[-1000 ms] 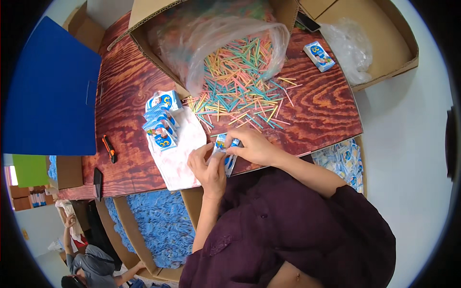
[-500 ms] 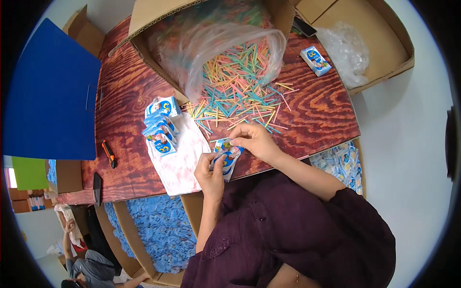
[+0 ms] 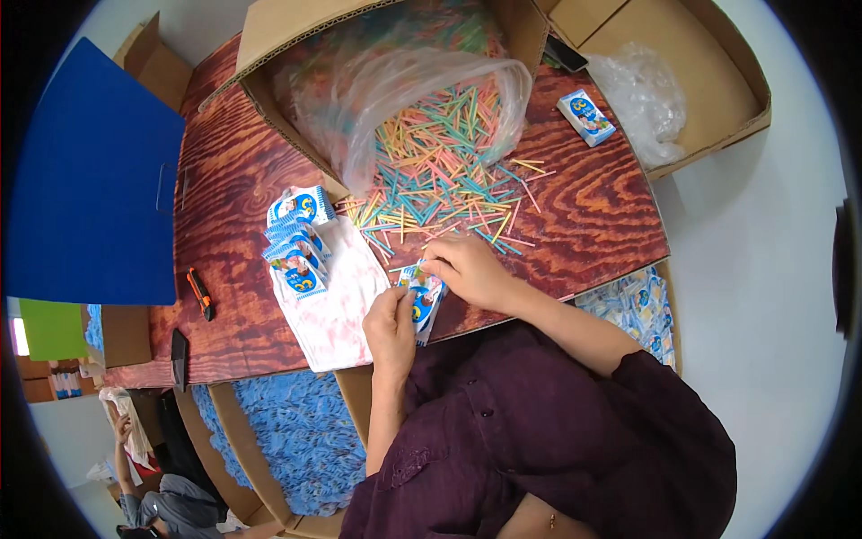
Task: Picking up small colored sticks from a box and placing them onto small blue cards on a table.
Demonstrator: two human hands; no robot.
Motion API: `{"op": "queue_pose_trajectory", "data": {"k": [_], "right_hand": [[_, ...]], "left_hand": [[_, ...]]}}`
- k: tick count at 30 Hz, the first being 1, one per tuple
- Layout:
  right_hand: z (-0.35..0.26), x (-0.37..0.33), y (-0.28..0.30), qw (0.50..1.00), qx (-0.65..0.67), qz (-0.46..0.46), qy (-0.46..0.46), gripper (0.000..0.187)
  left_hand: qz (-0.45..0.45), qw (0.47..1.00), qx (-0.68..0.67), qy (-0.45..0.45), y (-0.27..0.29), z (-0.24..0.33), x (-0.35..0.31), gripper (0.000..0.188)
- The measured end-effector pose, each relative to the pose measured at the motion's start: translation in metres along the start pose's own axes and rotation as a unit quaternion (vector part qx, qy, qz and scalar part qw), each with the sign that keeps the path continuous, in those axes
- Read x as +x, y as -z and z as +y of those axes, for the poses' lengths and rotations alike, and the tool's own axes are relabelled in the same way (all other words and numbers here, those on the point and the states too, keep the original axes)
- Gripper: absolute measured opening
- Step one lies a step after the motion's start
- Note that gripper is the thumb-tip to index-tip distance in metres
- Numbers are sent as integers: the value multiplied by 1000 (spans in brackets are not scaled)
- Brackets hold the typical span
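On the counter (image 3: 238, 310), many sticks (image 3: 431, 171) lie loose below the far cardboard box (image 3: 278, 38), several packets (image 3: 296, 256) already overlap on the left cloth (image 3: 337, 314), and left hand (image 3: 391, 328) and right hand (image 3: 474, 272) pinch one nearer pouch (image 3: 424, 304), its blue oval label's fine print unreadable.

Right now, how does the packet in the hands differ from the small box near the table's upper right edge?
The packet is held between the left hand and right hand, while the small box lies untouched on the table. The packet looks like a thin, flexible wrapper; the small box has straight edges and visible thickness. Both are printed mainly in blue and white.
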State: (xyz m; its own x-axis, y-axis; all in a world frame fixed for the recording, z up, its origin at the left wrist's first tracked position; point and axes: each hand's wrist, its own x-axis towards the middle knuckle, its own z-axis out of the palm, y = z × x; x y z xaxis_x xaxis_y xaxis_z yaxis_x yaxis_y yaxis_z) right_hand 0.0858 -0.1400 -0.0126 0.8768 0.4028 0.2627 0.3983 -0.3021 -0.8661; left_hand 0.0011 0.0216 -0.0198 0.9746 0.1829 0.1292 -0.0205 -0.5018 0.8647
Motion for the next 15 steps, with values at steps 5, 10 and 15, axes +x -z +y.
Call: {"op": "queue_pose_trajectory", "data": {"k": [5,10,15], "right_hand": [[16,37,8,997,-58,-37,-17,18],[36,99,-16,965,-240,99,39,21],[37,120,-35,890,-435,131,30,25]], "left_hand": [[50,996,-74,16,2,-13,-5,7],[52,988,-133,53,3,-1,-2,7],[60,986,-144,63,4,-6,-4,7]]}}
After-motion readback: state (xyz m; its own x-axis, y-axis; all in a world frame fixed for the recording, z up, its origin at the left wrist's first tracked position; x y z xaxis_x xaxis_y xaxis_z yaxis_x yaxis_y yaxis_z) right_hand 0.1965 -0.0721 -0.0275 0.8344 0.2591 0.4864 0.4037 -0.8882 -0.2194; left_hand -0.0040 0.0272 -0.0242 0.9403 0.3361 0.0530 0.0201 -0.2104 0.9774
